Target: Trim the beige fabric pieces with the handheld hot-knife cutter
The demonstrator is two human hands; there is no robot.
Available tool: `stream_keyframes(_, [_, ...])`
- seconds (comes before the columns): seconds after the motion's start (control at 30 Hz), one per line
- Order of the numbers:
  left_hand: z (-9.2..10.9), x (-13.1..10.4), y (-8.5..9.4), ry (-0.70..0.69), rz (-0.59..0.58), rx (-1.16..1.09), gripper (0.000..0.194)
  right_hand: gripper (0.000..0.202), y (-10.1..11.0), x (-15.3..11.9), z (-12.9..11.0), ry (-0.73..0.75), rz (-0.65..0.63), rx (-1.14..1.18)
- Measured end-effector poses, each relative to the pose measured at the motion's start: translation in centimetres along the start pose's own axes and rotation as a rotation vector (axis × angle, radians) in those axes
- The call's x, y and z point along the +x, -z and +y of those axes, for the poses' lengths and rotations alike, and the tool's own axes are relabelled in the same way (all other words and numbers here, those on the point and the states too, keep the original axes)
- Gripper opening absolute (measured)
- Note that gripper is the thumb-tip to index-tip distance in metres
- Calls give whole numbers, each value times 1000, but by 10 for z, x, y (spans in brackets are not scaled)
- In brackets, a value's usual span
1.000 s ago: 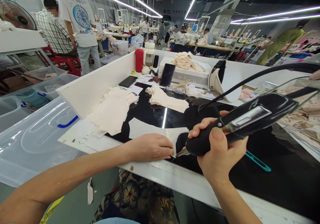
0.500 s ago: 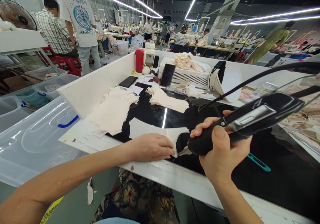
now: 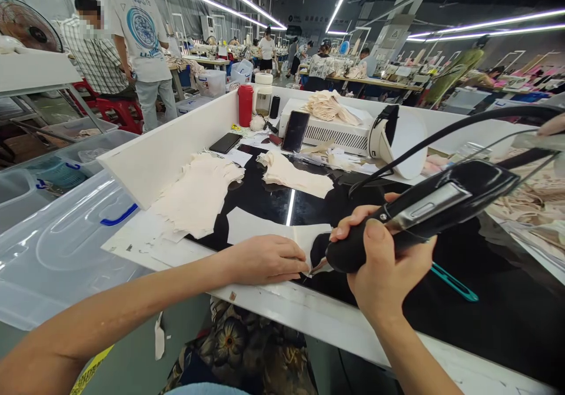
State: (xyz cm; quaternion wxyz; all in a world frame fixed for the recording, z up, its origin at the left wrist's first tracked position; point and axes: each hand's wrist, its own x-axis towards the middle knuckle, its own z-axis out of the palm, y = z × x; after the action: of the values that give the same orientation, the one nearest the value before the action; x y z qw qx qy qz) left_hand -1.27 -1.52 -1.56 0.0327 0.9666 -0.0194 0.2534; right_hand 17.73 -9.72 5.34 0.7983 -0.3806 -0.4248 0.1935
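Note:
My left hand (image 3: 267, 259) lies flat, fingers stretched, on a cream cut fabric piece (image 3: 251, 227) near the table's front edge. Wrapped in my right hand (image 3: 388, 259) is a black corded hand tool (image 3: 424, 206) with a silver lever along its top. Its narrow metal tip meets the fabric's right end, just beyond my left fingertips; my hand partly covers the tool's body. Behind the fabric lie two stacks of similar pieces, a larger stack (image 3: 200, 192) at left and a smaller stack (image 3: 295, 174) in the middle. A teal thin-handled tool (image 3: 454, 282) rests right of my right hand.
Under the work is a glossy black board (image 3: 498, 318) on a white table with raised side walls. Phones, a red flask (image 3: 245, 105), a glass jar and a white vented box (image 3: 329, 127) stand at the back. Fabric heaps lie right; a clear plastic bin (image 3: 75, 236) stands left.
My right hand and the black tool have shifted slightly left, with the tip closer to my left fingertips. The left hand and fabric have stayed put.

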Motion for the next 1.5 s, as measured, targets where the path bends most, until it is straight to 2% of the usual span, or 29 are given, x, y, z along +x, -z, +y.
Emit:
stream_keyframes(0.23, [-1,-1,-2,8,66,-17,33,53,1,0,1,11,-7,15])
stream_keyframes(0.47, [-3,-2,-1,58,-25,-64,29,43,3,-3,5,9,-47,-6])
stream_keyframes(0.6, [0,-2,2,58,-8,-67,29,50,6,-1,2,-4,-56,6])
stream_keyframes(0.73, [13,-9,12,70,-16,-126,32,55,16,18,-4,39,31,-6])
stream_keyframes(0.87, [25,-15,30,52,-50,-221,31,49,30,44,-2,115,132,-47])
stream_keyframes(1.0, [22,-2,39,61,-44,-153,27,47,36,55,8,142,152,-69])
stream_keyframes(1.07, [17,10,34,51,-29,-82,27,48,35,53,12,135,141,-70])
stream_keyframes(1.23, [10,36,7,22,-59,80,22,45,30,42,16,112,62,-56])
stream_keyframes(1.33, [7,43,-3,20,-107,131,22,41,30,38,18,111,37,-71])
stream_keyframes(1.5, [3,45,-10,34,-169,159,30,41,31,37,21,119,31,-77])
